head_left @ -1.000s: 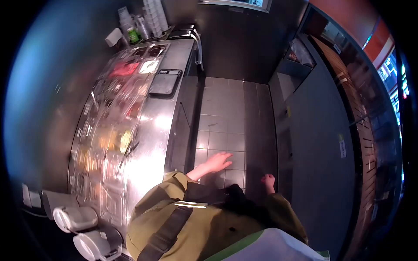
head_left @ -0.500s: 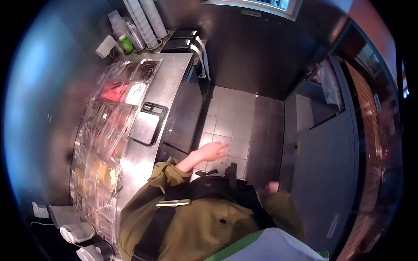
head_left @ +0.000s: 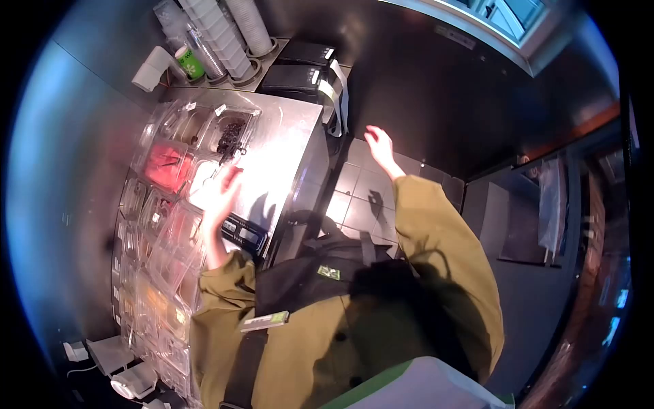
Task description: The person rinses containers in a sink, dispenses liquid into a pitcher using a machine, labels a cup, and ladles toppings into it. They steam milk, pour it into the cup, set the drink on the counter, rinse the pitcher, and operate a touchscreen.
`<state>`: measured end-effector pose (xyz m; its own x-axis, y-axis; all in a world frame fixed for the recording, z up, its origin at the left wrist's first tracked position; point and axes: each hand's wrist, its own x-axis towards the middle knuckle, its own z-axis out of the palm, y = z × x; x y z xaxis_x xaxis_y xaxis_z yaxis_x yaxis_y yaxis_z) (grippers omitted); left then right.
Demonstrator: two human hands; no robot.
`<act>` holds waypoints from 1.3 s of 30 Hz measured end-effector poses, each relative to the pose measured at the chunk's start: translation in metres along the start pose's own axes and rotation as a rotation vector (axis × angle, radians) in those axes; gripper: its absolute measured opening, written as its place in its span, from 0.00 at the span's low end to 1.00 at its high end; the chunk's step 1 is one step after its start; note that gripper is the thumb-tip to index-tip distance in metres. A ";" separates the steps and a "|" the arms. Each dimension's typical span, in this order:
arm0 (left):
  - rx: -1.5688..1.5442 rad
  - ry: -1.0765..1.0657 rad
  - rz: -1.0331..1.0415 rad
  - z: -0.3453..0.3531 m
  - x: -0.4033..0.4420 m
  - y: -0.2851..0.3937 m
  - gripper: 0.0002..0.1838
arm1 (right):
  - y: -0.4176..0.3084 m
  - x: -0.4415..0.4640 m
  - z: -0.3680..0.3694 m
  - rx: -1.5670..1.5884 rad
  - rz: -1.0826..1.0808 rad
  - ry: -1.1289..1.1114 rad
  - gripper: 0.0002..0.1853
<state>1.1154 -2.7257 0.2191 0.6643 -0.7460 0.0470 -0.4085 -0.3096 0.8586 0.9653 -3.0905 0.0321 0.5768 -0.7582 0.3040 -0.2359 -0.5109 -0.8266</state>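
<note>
My left hand (head_left: 223, 191) reaches over the ingredient containers with its fingers apart and nothing visible in it. It is nearest a container of white contents (head_left: 203, 178), which it partly covers; whether they touch I cannot tell. Beside that one is a container of red contents (head_left: 167, 165), and behind it a container of dark pieces (head_left: 231, 136) with a utensil handle in it. Below my left wrist, the kitchen scale (head_left: 246, 234) is partly hidden. My right hand (head_left: 381, 146) is raised in the air, loosely spread and holding nothing, near two black printers (head_left: 291, 79) with white paper strips (head_left: 334, 102) hanging down.
Stacks of cups (head_left: 211, 37) and a green-labelled cup (head_left: 189, 63) stand at the back of the steel counter (head_left: 289, 129). More lidded containers (head_left: 160, 293) run toward me on the left. Tiled floor (head_left: 351, 180) lies ahead, and a grey cabinet (head_left: 518, 300) is on the right.
My left hand has moved from above the floor to over the containers. My right hand has risen forward from beside my body. The view has shifted nearer the counter's far end.
</note>
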 end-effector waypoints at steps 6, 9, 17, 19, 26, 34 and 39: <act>-0.270 0.218 -0.101 -0.093 0.068 0.029 0.19 | -0.044 0.132 0.053 -0.146 -0.306 -0.090 0.09; -0.377 0.270 -0.165 -0.132 0.102 0.010 0.18 | -0.029 0.184 0.087 -0.236 -0.509 -0.150 0.07; -0.219 0.626 -0.347 -0.247 0.187 -0.008 0.17 | -0.004 0.249 0.125 -0.101 -0.909 -0.561 0.06; -0.136 0.695 -0.324 -0.271 0.238 0.001 0.17 | 0.003 0.262 0.125 -0.143 -0.935 -0.684 0.07; 0.427 0.789 -0.033 -0.310 0.428 -0.012 0.15 | 0.016 0.278 0.136 0.018 -0.996 -0.712 0.09; 0.703 0.914 0.341 -0.431 0.593 -0.064 0.12 | 0.050 0.269 0.143 0.053 -0.972 -0.719 0.10; 0.720 0.688 0.183 -0.361 0.624 -0.045 0.13 | 0.038 0.274 0.145 0.089 -0.913 -0.727 0.10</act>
<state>1.7745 -2.9648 0.3944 0.6774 -0.3862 0.6261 -0.6697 -0.6759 0.3076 1.2278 -3.2595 0.0151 0.8221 0.3012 0.4831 0.5364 -0.6942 -0.4800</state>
